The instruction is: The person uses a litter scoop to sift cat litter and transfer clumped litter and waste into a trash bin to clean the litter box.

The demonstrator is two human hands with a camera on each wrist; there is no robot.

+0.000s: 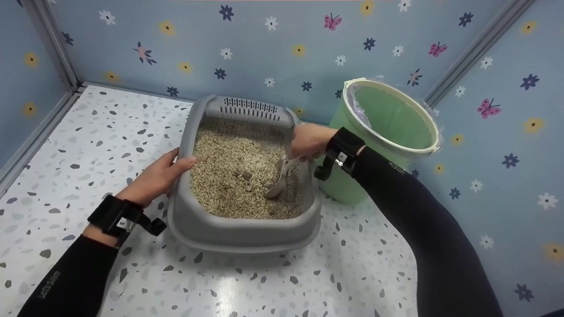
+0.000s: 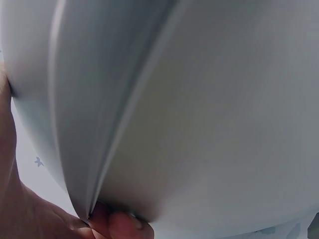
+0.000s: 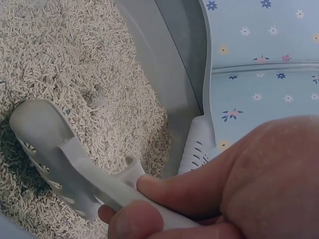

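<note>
A grey litter box (image 1: 244,231) filled with pale pellet litter (image 1: 224,165) stands on the floor. My left hand (image 1: 154,178) grips its left rim, the thumb over the edge. In the left wrist view, fingertips (image 2: 127,226) curl under the box's outer lip. Over the box's right side, my right hand (image 1: 310,138) holds a slotted litter scoop (image 1: 278,182) by its handle. The scoop's head rests in the litter, as the right wrist view also shows. A few darker clumps (image 1: 246,175) lie on the litter left of the scoop.
Close behind the right forearm stands a green trash bin (image 1: 343,176) with a clear plastic liner (image 1: 359,105). A flowered blue wall panel (image 1: 264,53) runs along the back, and another panel (image 1: 506,154) borders the right. Speckled white floor (image 1: 264,286) lies in front.
</note>
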